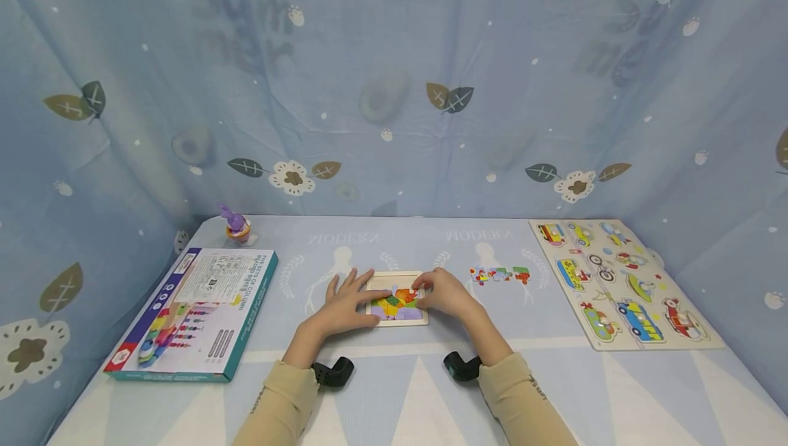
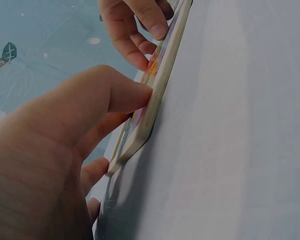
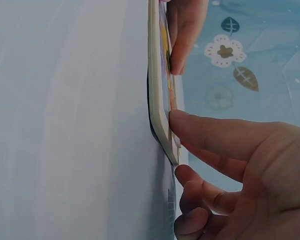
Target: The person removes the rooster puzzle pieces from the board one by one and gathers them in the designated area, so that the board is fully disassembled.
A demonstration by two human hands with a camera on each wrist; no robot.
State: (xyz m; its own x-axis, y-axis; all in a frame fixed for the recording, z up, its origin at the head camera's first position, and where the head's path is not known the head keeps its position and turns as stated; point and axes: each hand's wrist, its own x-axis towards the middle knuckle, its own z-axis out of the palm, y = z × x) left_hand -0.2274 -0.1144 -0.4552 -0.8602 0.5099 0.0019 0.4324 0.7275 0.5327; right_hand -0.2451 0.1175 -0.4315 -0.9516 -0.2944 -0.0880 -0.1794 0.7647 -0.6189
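A small jigsaw puzzle in a pale wooden frame (image 1: pixel 397 323) lies on the table, with orange, yellow, green and purple pieces inside it. My left hand (image 1: pixel 345 308) rests on its left side with fingers spread. Its index fingertip touches the picture, and its thumb (image 2: pixel 132 95) presses at the near edge. At the right side, my right hand (image 1: pixel 448 293) has thumb and index finger bent around a puzzle piece in the frame, largely hidden by the fingers. The right thumb (image 3: pixel 190 122) lies against the picture, while the other right fingers curl beside the frame's corner.
Loose puzzle pieces (image 1: pixel 500 275) lie in a row right of the frame. A large wooden vehicle puzzle board (image 1: pixel 624 289) is at the far right. On the left are a flat toy box (image 1: pixel 197 316) and, behind it, a purple figurine (image 1: pixel 237 224). A patterned curtain (image 1: pixel 394 42) closes the back.
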